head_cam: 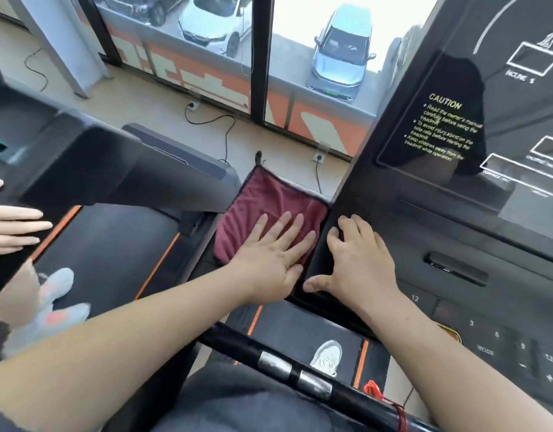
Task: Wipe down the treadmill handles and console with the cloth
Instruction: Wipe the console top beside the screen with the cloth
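Observation:
A dark red cloth [269,198] lies spread flat against the left side of the black treadmill console [456,213]. My left hand [272,257] rests flat on the lower part of the cloth, fingers straight and apart, not gripping it. Just to its right, my right hand [356,263] sits on the console's left edge, fingers spread and slightly curled, thumb out, holding nothing. A black handle bar [287,366] with silver sensor plates crosses below my forearms.
Another person's hands [13,226] rest on the neighbouring treadmill [82,157] at the left. A red safety cord [375,389] hangs at the handle bar. My shoe [328,357] stands on the belt. Power cables [225,126] run over the floor before the windows.

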